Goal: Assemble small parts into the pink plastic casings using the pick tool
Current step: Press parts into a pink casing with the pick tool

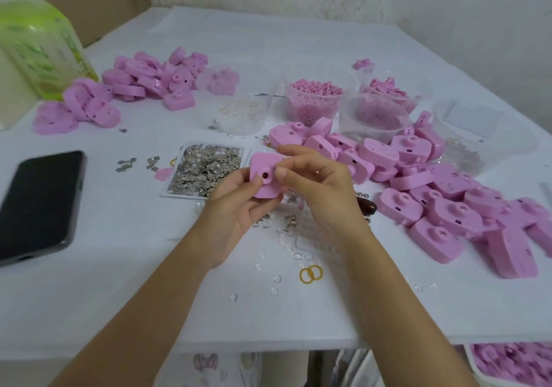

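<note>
A pink plastic casing (264, 177) sits at frame centre, gripped by the left hand (236, 204) from below. The right hand (316, 183) pinches its fingers (280, 173) closed at the casing's round hole. Casing heaps (442, 204) lie right on the white worktop (119, 282), a phone (38, 204) left.

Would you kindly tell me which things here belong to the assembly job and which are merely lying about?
Job: held pink casing, left hand, right hand, casing piles, tray of metal bits, tubs of pink parts.
Lying about: phone, green bottle, rubber bands.
</note>
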